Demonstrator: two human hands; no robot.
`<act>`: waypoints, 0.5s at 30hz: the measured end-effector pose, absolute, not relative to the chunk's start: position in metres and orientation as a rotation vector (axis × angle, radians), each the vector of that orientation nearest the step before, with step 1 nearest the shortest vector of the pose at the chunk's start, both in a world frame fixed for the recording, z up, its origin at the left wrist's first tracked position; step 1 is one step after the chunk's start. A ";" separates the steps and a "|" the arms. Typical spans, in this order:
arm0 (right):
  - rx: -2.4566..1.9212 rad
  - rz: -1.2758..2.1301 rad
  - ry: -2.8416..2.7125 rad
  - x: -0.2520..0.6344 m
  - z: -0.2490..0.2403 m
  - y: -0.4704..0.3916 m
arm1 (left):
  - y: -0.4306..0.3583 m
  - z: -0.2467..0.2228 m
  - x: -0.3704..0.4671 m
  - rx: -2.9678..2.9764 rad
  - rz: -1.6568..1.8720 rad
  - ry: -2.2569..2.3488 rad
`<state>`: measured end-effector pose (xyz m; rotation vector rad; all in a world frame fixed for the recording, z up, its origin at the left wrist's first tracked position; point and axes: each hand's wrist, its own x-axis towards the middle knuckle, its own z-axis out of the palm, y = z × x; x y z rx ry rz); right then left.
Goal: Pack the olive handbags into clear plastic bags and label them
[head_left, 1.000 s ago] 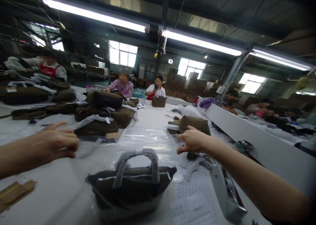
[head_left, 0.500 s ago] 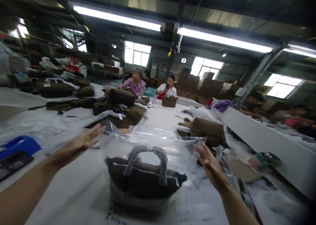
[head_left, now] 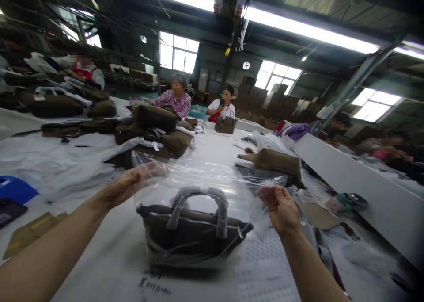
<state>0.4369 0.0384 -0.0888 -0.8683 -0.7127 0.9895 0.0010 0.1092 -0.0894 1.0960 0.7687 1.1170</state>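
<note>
A dark olive handbag with two wrapped handles stands upright on the white table, inside a clear plastic bag. The bag's upper edge is spread wide above the handles. My left hand grips the left upper corner of the plastic, its fingers partly behind the film. At the right upper corner, my right hand pinches the plastic between thumb and fingers. Handwriting shows on the table just in front of the handbag.
Olive bags are piled back left, and another olive bag lies to the right. A blue object and a dark phone-like device are at far left. Printed sheets lie front right. Several people sit farther back.
Both hands have closed on the plastic's upper corners; the left has moved inward to the right. The view has shifted, and a brown flat piece now shows at the left.
</note>
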 end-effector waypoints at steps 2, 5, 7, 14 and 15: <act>-0.890 0.972 -0.730 0.438 -0.086 0.048 | 0.116 -0.089 0.008 1.066 1.150 0.798; -0.938 0.962 -0.708 0.438 -0.072 0.075 | 0.138 -0.082 0.020 0.978 1.315 0.834; -0.968 1.006 -0.666 0.437 -0.053 0.098 | 0.157 -0.068 0.026 0.951 1.382 0.855; -0.848 1.000 -0.782 0.448 -0.023 0.100 | 0.155 -0.026 0.002 1.086 1.475 0.891; -0.864 1.019 -0.823 0.450 -0.038 0.086 | 0.143 -0.034 -0.004 1.162 1.385 0.907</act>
